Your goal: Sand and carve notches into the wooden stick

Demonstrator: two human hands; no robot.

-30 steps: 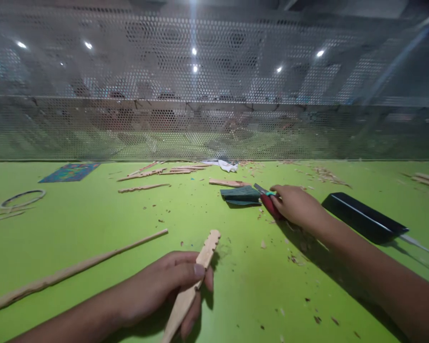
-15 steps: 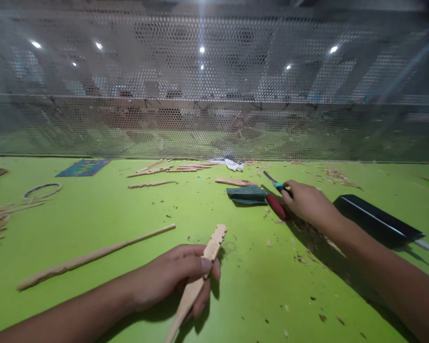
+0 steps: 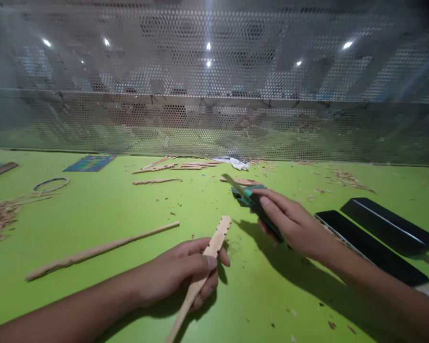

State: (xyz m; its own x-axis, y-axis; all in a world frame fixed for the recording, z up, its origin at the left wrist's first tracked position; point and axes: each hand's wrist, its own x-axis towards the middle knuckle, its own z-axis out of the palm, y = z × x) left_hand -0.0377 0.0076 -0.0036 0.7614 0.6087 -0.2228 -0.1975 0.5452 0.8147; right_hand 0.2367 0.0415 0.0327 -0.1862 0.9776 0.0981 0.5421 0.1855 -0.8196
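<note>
My left hand is closed around a pale, flat carved wooden stick with scalloped notches along the edges of its top. The stick's narrow lower end runs out of view at the bottom. Held above the table in my right hand is a carving knife with a black handle and a green collar. Its blade points up and left, apart from the stick. Behind that hand, a dark green folded piece is partly covered. A long tapered wooden stick lies left of my left hand.
Two black, flat objects lie at the right. Wood shavings are heaped at the left, near a ring and a patterned sheet. Several carved sticks and white tissue lie before the perforated metal screen.
My right hand has lifted the carving knife from the table and brought it left and nearer. The red handle beside the green piece is now hidden. My left hand keeps its hold.
</note>
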